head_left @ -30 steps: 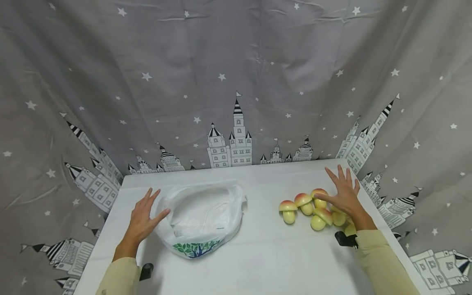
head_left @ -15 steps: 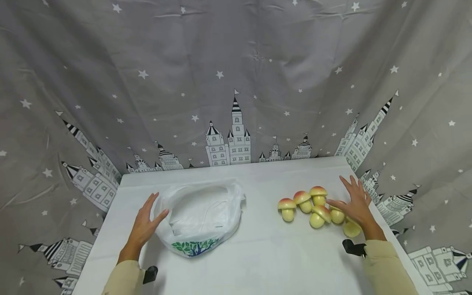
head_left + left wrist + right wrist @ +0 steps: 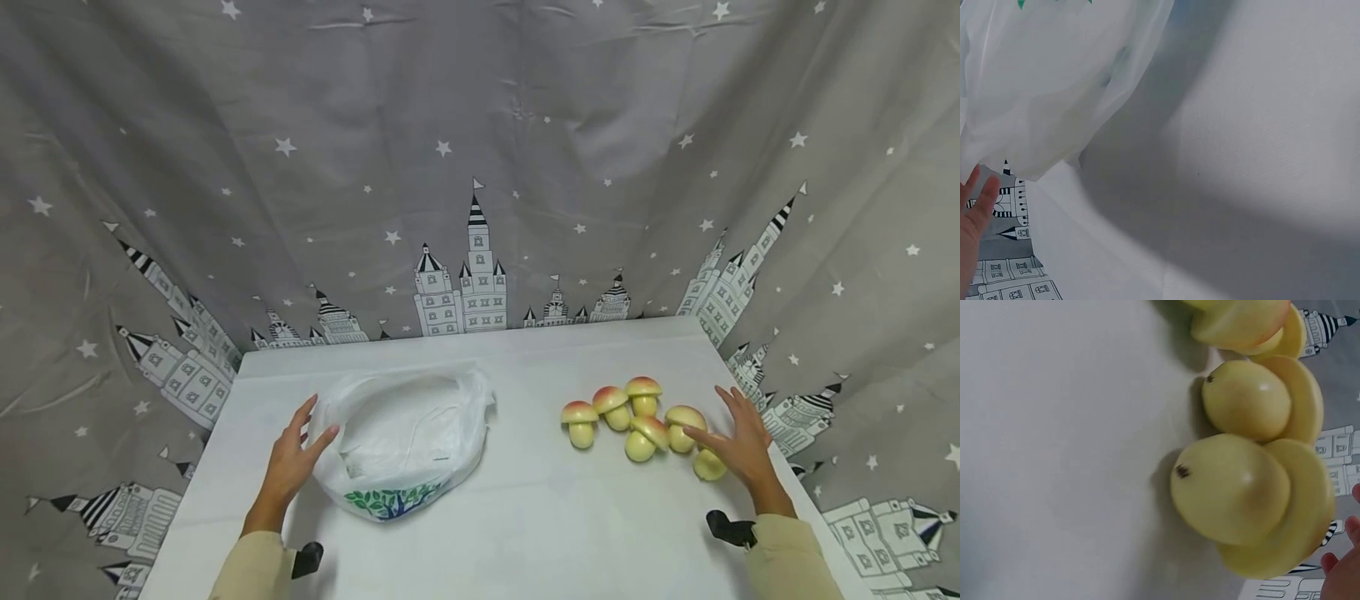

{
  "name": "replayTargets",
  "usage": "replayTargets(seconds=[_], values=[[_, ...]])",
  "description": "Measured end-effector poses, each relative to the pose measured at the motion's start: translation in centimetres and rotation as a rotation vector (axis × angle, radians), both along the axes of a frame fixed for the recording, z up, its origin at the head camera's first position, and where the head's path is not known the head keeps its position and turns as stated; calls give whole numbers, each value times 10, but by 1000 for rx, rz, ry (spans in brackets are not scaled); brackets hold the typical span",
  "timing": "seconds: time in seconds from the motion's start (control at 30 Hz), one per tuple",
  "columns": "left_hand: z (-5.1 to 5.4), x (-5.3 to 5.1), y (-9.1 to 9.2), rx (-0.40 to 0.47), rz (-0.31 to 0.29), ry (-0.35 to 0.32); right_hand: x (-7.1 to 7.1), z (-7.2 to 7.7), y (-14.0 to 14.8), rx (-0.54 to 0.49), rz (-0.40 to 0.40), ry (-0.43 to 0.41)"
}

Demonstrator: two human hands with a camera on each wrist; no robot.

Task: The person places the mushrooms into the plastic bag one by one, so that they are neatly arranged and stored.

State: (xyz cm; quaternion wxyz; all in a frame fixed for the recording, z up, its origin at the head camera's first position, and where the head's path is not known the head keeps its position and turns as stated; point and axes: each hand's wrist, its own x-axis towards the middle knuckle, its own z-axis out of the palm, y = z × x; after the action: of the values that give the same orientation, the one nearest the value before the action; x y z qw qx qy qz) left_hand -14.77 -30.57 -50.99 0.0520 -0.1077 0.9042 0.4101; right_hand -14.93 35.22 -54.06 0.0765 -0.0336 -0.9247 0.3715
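Note:
A white plastic bag (image 3: 401,433) with a green and blue tree print lies with its mouth spread wide on the table's left half. Beside its left edge is my left hand (image 3: 288,462), fingers spread, holding nothing; the left wrist view has its fingers at the lower left near the bag (image 3: 1041,81). Several yellow mushroom-shaped pieces with reddish caps (image 3: 580,423) lie grouped on the right. My right hand (image 3: 746,450) is over the rightmost piece (image 3: 708,465), fingers apart and empty. In the right wrist view two yellow pieces (image 3: 1229,487) lie near its fingertips.
The white table (image 3: 525,533) reaches back to a grey curtain (image 3: 480,108) printed with stars and castles, which also rises at both sides. A dark wrist-camera piece juts from each sleeve, one by the left sleeve (image 3: 255,567), one by the right sleeve (image 3: 791,562).
My right hand has moved to the right and a little down, uncovering more of the mushroom pieces. The left hand has shifted slightly, its fingers beside the bag. The head view has shifted slightly.

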Motion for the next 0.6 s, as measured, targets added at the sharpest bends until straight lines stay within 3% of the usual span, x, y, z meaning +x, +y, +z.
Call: replayTargets(seconds=[0.13,0.37,0.6], values=[[-1,1,1,-16,29,5,6,-9,3,-23,-27,-19],[-2,4,4,-124,-10,53,15,-20,5,-76,-55,-41],[-2,2,7,-162,84,123,18,-26,4,-161,-57,-95]])
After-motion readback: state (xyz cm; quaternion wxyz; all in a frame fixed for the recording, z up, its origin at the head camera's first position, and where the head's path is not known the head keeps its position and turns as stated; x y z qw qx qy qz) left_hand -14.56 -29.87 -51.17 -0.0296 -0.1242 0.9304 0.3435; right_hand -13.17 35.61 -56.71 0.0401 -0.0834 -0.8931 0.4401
